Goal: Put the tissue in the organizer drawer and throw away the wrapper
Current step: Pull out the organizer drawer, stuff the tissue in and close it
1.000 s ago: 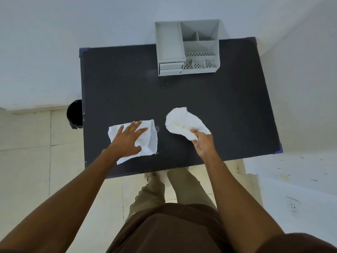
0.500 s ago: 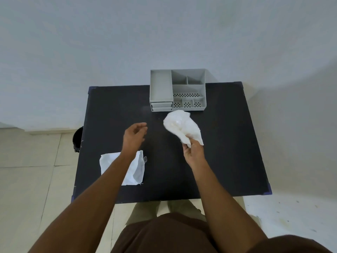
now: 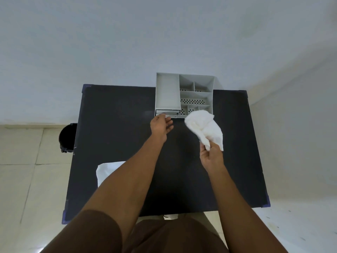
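Observation:
A grey organizer (image 3: 167,94) with several open compartments stands at the table's far edge, its small drawers (image 3: 166,112) facing me. My left hand (image 3: 161,126) reaches the drawer fronts, fingertips touching or just short of them; whether it grips a drawer I cannot tell. My right hand (image 3: 211,156) holds up a crumpled white tissue (image 3: 204,126) in front of the organizer's right side. The white wrapper (image 3: 105,170) lies flat near the table's front left, partly hidden by my left forearm.
The black table (image 3: 113,125) stands against a pale wall. A black bin (image 3: 66,137) sits on the tiled floor beside the table's left edge. Another wall closes off the right side.
My left hand left the wrapper and moved forward to the organizer's drawers. My right hand lifted the tissue and carried it toward the organizer. The view tilted up.

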